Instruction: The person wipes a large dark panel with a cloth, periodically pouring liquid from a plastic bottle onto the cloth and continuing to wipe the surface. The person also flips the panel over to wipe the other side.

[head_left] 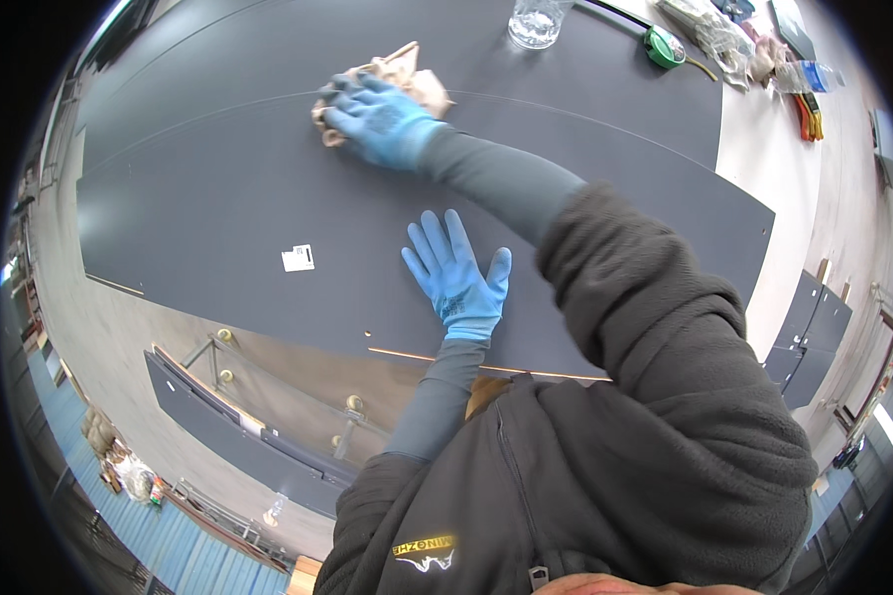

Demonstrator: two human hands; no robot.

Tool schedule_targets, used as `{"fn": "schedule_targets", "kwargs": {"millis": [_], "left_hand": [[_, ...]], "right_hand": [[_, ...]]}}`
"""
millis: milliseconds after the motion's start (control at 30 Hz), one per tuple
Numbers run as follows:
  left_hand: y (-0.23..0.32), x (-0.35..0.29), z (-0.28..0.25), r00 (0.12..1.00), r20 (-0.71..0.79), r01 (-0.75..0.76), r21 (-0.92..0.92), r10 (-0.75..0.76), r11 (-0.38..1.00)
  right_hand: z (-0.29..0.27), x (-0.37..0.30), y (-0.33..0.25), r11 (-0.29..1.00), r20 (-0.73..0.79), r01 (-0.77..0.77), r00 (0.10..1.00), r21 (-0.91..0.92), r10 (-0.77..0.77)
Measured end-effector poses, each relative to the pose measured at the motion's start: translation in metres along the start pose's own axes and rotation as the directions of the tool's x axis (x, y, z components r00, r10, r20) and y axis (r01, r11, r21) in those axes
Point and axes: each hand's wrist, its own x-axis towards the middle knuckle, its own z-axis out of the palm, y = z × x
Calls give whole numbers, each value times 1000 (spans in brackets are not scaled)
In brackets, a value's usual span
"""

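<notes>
A large dark grey panel [198, 198] lies in front of me, with a second dark grey panel [605, 84] along its far side. My right hand [385, 121], in a blue glove and slightly blurred, presses on a crumpled beige cloth [422, 87] near the seam between them. Nearer to me, my left hand [458, 283], also blue-gloved, rests flat on the near panel with its fingers spread and nothing in it. To its left a small white label [297, 258] sticks to the surface.
At the far edge stands a clear cup [536, 25] of liquid; right of it lies a green tape measure [663, 47]. Farther right are a plastic bottle [809, 76] and orange-handled tool [810, 117]. More dark panels [238, 426] and a wheeled metal frame [367, 421] sit below, left.
</notes>
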Motion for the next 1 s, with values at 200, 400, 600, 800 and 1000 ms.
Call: {"fn": "schedule_targets", "kwargs": {"millis": [200, 400, 600, 800, 1000], "left_hand": [[0, 1, 1, 1000, 10, -2, -9, 2, 1000], [0, 2, -3, 999, 39, -13, 7, 13, 1000], [0, 2, 0, 999, 45, -1, -19, 2, 1000], [1, 5, -2, 999, 45, 7, -21, -6, 1000], [2, 5, -5, 995, 97, -9, 12, 8, 1000]], "right_hand": [[-126, -161, 36, 991, 86, -81, 994, 105, 72], [-161, -194, 32, 982, 158, -169, 975, 84, 154], [-74, -77, 14, 999, -12, -41, 999, 25, 41], [11, 15, -7, 984, -110, -79, 989, 163, 98], [-52, -56, -41, 922, 22, -48, 999, 384, 43]]}}
